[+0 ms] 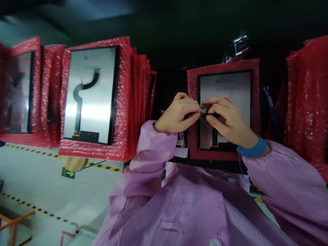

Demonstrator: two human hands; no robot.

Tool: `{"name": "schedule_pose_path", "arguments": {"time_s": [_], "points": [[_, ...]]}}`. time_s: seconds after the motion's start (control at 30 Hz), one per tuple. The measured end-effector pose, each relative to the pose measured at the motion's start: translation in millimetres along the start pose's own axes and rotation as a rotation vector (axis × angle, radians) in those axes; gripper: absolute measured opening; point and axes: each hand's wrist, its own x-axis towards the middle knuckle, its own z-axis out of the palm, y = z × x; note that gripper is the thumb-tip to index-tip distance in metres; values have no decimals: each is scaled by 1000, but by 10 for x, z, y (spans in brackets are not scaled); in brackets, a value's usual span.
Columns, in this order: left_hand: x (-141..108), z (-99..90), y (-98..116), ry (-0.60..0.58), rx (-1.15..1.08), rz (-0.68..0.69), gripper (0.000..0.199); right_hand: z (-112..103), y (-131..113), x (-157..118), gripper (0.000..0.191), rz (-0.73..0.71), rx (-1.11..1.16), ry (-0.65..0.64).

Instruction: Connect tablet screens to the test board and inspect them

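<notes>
A display panel (237, 87) with a pale back and black edges lies on a red bubble-wrap sheet (223, 67) in front of me. Over its left edge, both hands meet at the dark end of a flex cable (204, 115). My left hand (180, 112) pinches that end between thumb and fingers from the left. From the right, my right hand (229, 119), with a blue wrist strap (253, 147), closes thumb and index finger on the same cable. The lower cable runs down to the panel's bottom edge; my fingers partly hide its upper part.
To the left, a second panel (98, 99) with a curved cable rests on stacked red bubble-wrap bags (139, 92). Another panel (22, 92) stands farther left. More red bags (311, 102) are at right. A blue pen (269, 100) and a shiny metal object (239, 46) lie near the work.
</notes>
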Motion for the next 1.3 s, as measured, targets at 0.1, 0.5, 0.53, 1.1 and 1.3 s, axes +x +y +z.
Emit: {"name": "schedule_pose_path", "arguments": {"time_s": [0.1, 0.5, 0.53, 1.1, 1.3], "points": [[-2, 3, -1, 10, 0, 4, 23, 0, 2, -1, 12, -12, -7, 0], [-5, 10, -6, 26, 11, 8, 21, 13, -19, -5, 11, -7, 19, 9], [-5, 10, -6, 24, 10, 6, 21, 12, -20, -4, 11, -3, 20, 8], [-12, 32, -15, 29, 55, -37, 24, 16, -14, 4, 12, 36, 35, -31], [-26, 19, -15, 50, 35, -12, 28, -8, -6, 8, 14, 37, 54, -56]]}}
